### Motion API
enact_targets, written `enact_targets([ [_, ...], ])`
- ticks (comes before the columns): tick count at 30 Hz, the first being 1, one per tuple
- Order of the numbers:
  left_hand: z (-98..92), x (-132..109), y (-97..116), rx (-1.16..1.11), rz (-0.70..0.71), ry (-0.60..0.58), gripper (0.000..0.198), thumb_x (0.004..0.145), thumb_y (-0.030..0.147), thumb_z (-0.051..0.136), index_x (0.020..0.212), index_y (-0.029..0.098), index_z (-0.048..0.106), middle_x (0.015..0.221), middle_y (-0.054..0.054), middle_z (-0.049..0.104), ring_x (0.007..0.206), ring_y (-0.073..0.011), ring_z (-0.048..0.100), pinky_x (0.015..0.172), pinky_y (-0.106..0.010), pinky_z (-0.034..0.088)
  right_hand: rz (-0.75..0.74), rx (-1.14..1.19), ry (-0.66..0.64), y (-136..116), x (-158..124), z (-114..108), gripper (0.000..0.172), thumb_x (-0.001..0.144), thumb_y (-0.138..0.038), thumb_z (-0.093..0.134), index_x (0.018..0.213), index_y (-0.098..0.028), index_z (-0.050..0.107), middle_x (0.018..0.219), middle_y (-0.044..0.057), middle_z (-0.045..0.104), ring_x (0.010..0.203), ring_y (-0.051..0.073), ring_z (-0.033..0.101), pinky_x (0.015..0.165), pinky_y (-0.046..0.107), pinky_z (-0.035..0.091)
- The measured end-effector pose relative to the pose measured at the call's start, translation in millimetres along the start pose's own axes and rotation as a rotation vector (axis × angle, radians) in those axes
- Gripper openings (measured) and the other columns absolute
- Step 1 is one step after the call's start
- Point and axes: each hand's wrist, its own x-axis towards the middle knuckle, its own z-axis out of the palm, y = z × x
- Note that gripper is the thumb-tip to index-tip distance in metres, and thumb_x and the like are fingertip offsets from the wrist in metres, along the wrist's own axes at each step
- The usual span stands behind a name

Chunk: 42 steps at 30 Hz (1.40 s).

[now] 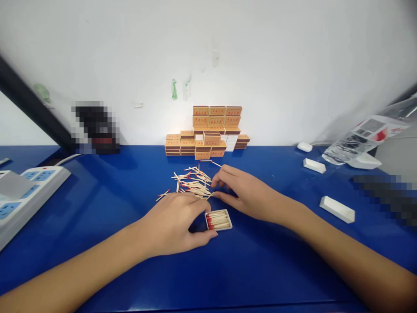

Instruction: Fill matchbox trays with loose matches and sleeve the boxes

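Observation:
A small white matchbox tray (219, 220) holding red-tipped matches lies on the blue table (130, 204). My left hand (176, 226) curls around the tray's left end, thumb and fingers gripping it. Just beyond the tray lies a loose pile of matches (192, 182). My right hand (243, 191) reaches into the pile's right edge, its fingertips pinched together at the matches. What they hold is too small to make out.
A stack of orange matchboxes (208, 132) stands against the white wall at the back. White box sleeves (337, 209) (314, 165) lie at the right near a plastic bag (361, 141). A power strip (22, 191) sits at the left edge.

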Motion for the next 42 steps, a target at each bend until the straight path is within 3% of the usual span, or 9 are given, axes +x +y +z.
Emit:
enact_targets([
  [6,2.8,-3,3,-0.010,0.082,-0.017,0.029,0.089,0.045,0.075,0.103,0.020,0.071,0.077,0.000,0.069,0.068,-0.0193,0.065,0.065,-0.033,0.046,-0.027,-0.006,-0.089,-2,2,6,0.012,0.106,-0.023,0.054,0.102,-0.018,0.064,0.106,0.007,0.059,0.092,0.019,0.059,0.082,0.033,0.048],
  [12,0.3,1,-1,0.057,-0.059,0.059,0.026,0.088,0.043,0.075,0.097,0.020,0.071,0.068,0.002,0.062,0.059,-0.0171,0.059,0.056,-0.029,0.038,0.026,0.054,-0.054,-6,-7,-23,0.016,0.105,-0.031,0.055,0.098,-0.020,0.065,0.102,0.006,0.063,0.086,0.018,0.059,0.075,0.032,0.047],
  [16,-0.2,2,-4,0.056,-0.070,0.085,0.024,0.089,0.042,0.074,0.097,0.020,0.070,0.065,0.003,0.059,0.056,-0.0158,0.055,0.054,-0.028,0.035,-0.003,0.128,-0.182,-16,-13,-31,0.013,0.102,-0.030,0.059,0.097,-0.022,0.069,0.100,0.004,0.065,0.083,0.017,0.059,0.072,0.031,0.046],
  [18,0.1,1,-3,0.033,-0.078,0.067,0.025,0.088,0.043,0.075,0.097,0.020,0.071,0.066,0.003,0.059,0.057,-0.0162,0.056,0.055,-0.029,0.036,-0.010,0.124,-0.162,-17,-12,-27,0.013,0.101,-0.028,0.061,0.096,-0.021,0.070,0.096,0.004,0.065,0.080,0.016,0.059,0.072,0.031,0.045],
  [23,2.1,-3,7,-0.084,0.070,-0.040,0.026,0.086,0.043,0.077,0.098,0.021,0.071,0.073,0.003,0.065,0.063,-0.0168,0.061,0.060,-0.030,0.043,0.147,0.070,0.103,-12,0,-9,0.015,0.099,-0.030,0.064,0.089,-0.020,0.069,0.079,0.000,0.064,0.071,0.014,0.055,0.066,0.029,0.040],
  [29,4.7,-6,13,-0.090,0.157,-0.067,0.027,0.085,0.044,0.078,0.094,0.020,0.072,0.075,0.001,0.068,0.066,-0.0187,0.064,0.061,-0.033,0.045,0.158,0.062,0.168,-17,10,16,0.012,0.095,-0.026,0.066,0.085,-0.019,0.065,0.079,0.000,0.061,0.070,0.014,0.052,0.065,0.029,0.037],
  [32,5.5,-7,12,-0.079,0.164,-0.045,0.029,0.083,0.045,0.080,0.092,0.019,0.072,0.075,0.000,0.069,0.067,-0.0203,0.066,0.060,-0.034,0.046,0.002,0.088,0.145,-23,10,22,0.006,0.097,-0.023,0.062,0.099,-0.019,0.066,0.090,0.002,0.061,0.075,0.014,0.053,0.070,0.029,0.041],
  [36,6.7,-7,12,-0.100,0.209,-0.011,0.028,0.078,0.043,0.082,0.085,0.019,0.070,0.076,0.000,0.071,0.068,-0.0203,0.066,0.060,-0.034,0.048,-0.135,0.048,0.016,-25,12,27,0.024,0.100,-0.030,0.065,0.121,-0.019,0.065,0.108,0.007,0.060,0.091,0.019,0.056,0.079,0.032,0.046],
  [42,8.6,-8,11,-0.076,0.216,-0.017,0.028,0.081,0.045,0.079,0.087,0.019,0.070,0.074,0.001,0.068,0.066,-0.0200,0.065,0.059,-0.035,0.047,-0.108,-0.023,0.021,-21,17,28,0.013,0.105,-0.028,0.058,0.103,-0.017,0.066,0.104,0.007,0.060,0.090,0.020,0.057,0.078,0.033,0.047],
])
